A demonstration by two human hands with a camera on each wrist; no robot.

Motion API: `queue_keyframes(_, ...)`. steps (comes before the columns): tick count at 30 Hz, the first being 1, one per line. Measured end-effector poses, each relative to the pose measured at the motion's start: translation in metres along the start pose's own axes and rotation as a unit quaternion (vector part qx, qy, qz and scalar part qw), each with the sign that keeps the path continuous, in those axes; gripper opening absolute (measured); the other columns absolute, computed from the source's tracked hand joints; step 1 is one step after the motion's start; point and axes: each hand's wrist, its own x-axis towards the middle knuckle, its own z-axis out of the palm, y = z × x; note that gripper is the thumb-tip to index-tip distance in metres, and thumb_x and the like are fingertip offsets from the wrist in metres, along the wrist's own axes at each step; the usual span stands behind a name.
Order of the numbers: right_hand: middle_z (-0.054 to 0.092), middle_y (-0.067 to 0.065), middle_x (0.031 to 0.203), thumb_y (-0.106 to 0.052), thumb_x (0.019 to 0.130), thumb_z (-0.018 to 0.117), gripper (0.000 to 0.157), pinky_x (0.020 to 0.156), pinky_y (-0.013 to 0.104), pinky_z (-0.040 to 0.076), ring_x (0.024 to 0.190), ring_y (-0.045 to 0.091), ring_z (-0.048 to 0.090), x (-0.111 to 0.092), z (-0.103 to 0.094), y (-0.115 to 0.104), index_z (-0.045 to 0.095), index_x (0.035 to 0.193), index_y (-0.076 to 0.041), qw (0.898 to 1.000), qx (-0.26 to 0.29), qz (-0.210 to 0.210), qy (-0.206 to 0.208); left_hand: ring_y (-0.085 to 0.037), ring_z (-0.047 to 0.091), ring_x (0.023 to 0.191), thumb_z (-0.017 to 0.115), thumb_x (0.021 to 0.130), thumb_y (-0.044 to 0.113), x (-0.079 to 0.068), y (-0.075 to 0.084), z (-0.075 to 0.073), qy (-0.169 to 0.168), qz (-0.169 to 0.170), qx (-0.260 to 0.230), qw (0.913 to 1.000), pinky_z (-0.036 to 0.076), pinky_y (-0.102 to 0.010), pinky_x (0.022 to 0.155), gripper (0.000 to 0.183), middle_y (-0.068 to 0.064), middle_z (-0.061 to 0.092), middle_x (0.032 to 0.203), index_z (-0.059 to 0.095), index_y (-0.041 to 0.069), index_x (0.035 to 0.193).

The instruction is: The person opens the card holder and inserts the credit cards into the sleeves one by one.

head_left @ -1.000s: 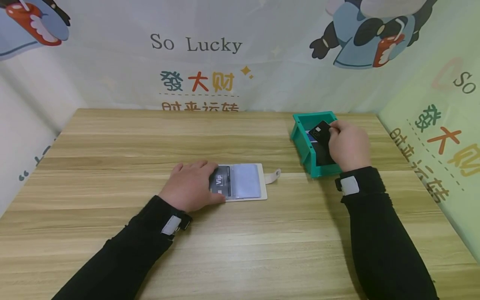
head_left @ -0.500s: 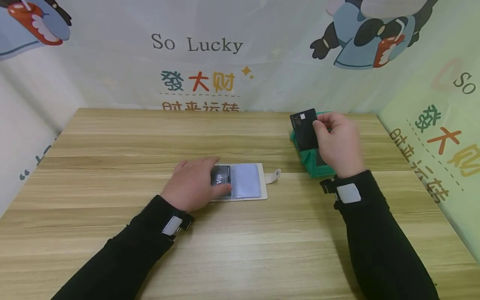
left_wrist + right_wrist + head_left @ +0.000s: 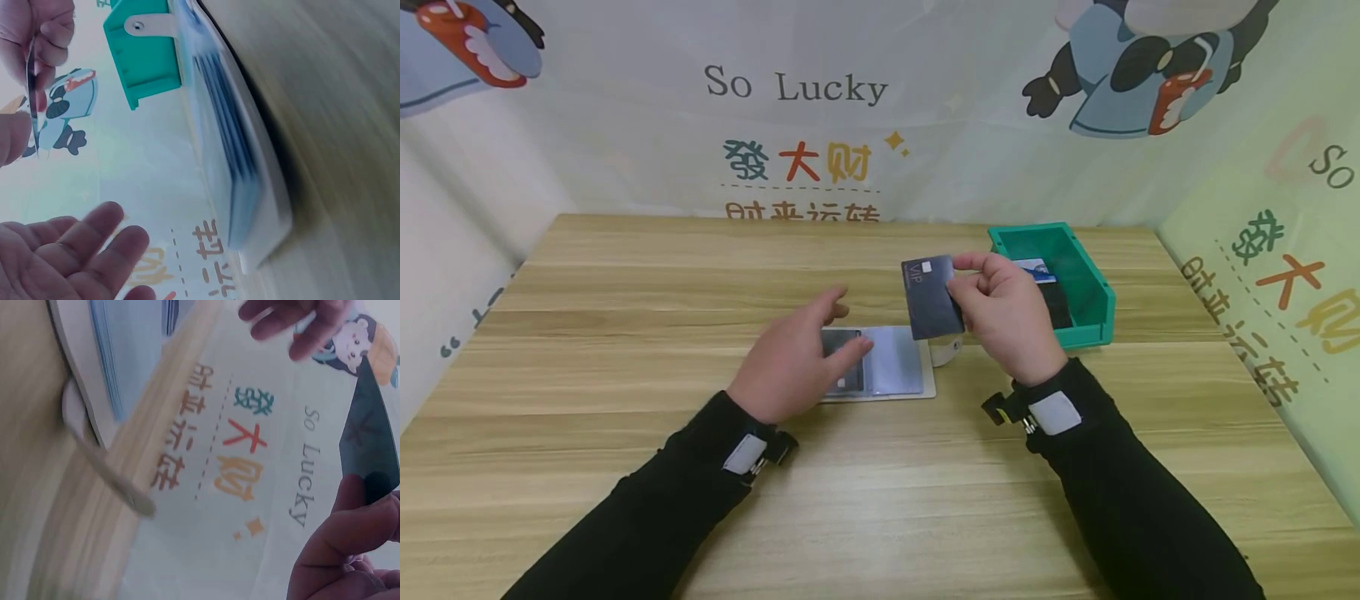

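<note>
While right fingers (image 3: 967,296) pinch a card (image 3: 931,304) near the bin (image 3: 1092,293), parted left fingers (image 3: 850,357) partly hide the wallet (image 3: 896,362).

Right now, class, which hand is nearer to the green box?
Right. In the head view, the right hand overlaps the left side of the green box; the left hand is farther off to the left, over the card holder.

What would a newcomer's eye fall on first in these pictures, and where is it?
Probably the dark VIP card, pinched in the right hand above the wooden table. Next, perhaps, the bright green bin toward the table's far right, then the lettered backdrop behind.
</note>
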Motion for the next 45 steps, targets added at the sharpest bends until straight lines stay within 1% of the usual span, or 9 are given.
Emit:
queue_keyframes(10, 0.054, 0.015, 0.070, -0.019, 0.094, 0.058, 0.029, 0.050, 0.033, 0.050, 0.055, 0.030, 0.049, -0.008, 0.023, 0.002, 0.054, 0.121, -0.010, 0.996, 0.053, 0.014, -0.065, -0.011, 0.052, 0.106, 0.055, 0.092, 0.045, 0.000, 0.006, 0.004, 0.012, 0.050, -0.108, 0.9928, 0.051, -0.042, 0.083, 0.066, -0.003, 0.061, 0.119, 0.032, 0.012, 0.144)
queue_keyframes(17, 0.054, 0.016, 0.070, -0.015, 0.095, 0.056, 0.029, 0.052, 0.029, 0.051, 0.057, 0.030, 0.050, -0.013, 0.034, 0.003, 0.052, 0.122, -0.007, 0.992, 0.077, 0.009, -0.097, -0.004, 0.056, 0.089, 0.060, 0.093, 0.026, -0.001, 0.010, 0.007, 0.004, 0.042, -0.163, 0.9857, 0.053, -0.034, 0.071, 0.062, 0.004, 0.063, 0.101, 0.030, 0.012, 0.145)
queue_keyframes(24, 0.058, 0.015, 0.069, -0.018, 0.095, 0.056, 0.025, 0.050, 0.031, 0.050, 0.056, 0.027, 0.051, -0.013, 0.037, 0.006, 0.055, 0.117, -0.008, 0.993, 0.025, -0.002, -0.112, -0.009, 0.053, 0.068, 0.062, 0.092, 0.019, -0.001, 0.011, 0.008, 0.021, 0.026, -0.164, 0.9860, 0.048, -0.030, 0.056, 0.060, 0.004, 0.060, 0.085, 0.034, 0.011, 0.144)
queue_keyframes(28, 0.062, 0.011, 0.078, -0.018, 0.094, 0.057, 0.023, 0.055, 0.033, 0.050, 0.065, 0.021, 0.053, -0.011, 0.037, 0.008, 0.059, 0.115, -0.008, 0.992, -0.075, -0.041, -0.096, -0.011, 0.054, 0.066, 0.061, 0.092, 0.019, -0.001, 0.009, 0.006, 0.015, -0.002, -0.169, 0.9854, 0.047, -0.032, 0.054, 0.062, 0.002, 0.061, 0.085, 0.032, 0.012, 0.145)
queue_keyframes(30, 0.066, 0.008, 0.089, -0.019, 0.093, 0.058, 0.025, 0.064, 0.035, 0.052, 0.075, 0.018, 0.056, -0.010, 0.037, 0.009, 0.061, 0.115, -0.007, 0.981, -0.161, -0.058, -0.095, -0.012, 0.055, 0.065, 0.061, 0.092, 0.019, 0.000, 0.008, 0.005, 0.015, -0.021, -0.165, 0.9860, 0.048, -0.033, 0.054, 0.062, 0.001, 0.062, 0.085, 0.031, 0.011, 0.146)
queue_keyframes(35, 0.064, 0.006, 0.113, -0.029, 0.092, 0.061, 0.039, 0.085, 0.039, 0.049, 0.094, 0.015, 0.055, -0.010, 0.039, 0.013, 0.059, 0.125, -0.010, 0.925, -0.338, -0.040, -0.166, -0.014, 0.053, 0.061, 0.060, 0.092, 0.018, 0.002, 0.002, 0.002, 0.010, -0.051, -0.124, 0.9909, 0.047, -0.033, 0.052, 0.056, -0.002, 0.059, 0.080, 0.036, 0.008, 0.142)
queue_keyframes(38, 0.061, 0.007, 0.119, -0.030, 0.090, 0.062, 0.045, 0.090, 0.040, 0.046, 0.099, 0.015, 0.053, -0.010, 0.039, 0.014, 0.055, 0.130, -0.010, 0.902, -0.375, -0.032, -0.211, -0.015, 0.052, 0.059, 0.060, 0.092, 0.017, 0.002, -0.001, 0.000, 0.000, -0.055, -0.097, 0.9937, 0.046, -0.033, 0.050, 0.053, -0.002, 0.057, 0.077, 0.041, 0.006, 0.139)
queue_keyframes(41, 0.058, 0.008, 0.124, -0.028, 0.088, 0.066, 0.049, 0.094, 0.041, 0.044, 0.103, 0.016, 0.052, -0.011, 0.039, 0.015, 0.055, 0.130, -0.008, 0.887, -0.399, -0.047, -0.228, -0.015, 0.051, 0.055, 0.059, 0.092, 0.017, 0.002, -0.003, 0.000, -0.016, -0.058, -0.079, 0.9951, 0.044, -0.033, 0.049, 0.051, -0.002, 0.057, 0.074, 0.042, 0.003, 0.138)
queue_keyframes(45, 0.061, 0.009, 0.118, -0.027, 0.084, 0.069, 0.050, 0.091, 0.039, 0.046, 0.095, 0.015, 0.053, -0.012, 0.040, 0.016, 0.056, 0.127, -0.005, 0.870, -0.425, -0.058, -0.243, -0.014, 0.051, 0.052, 0.058, 0.093, 0.017, 0.003, -0.007, 0.001, -0.038, -0.066, -0.055, 0.9956, 0.041, -0.032, 0.048, 0.050, -0.001, 0.058, 0.070, 0.042, 0.001, 0.137)
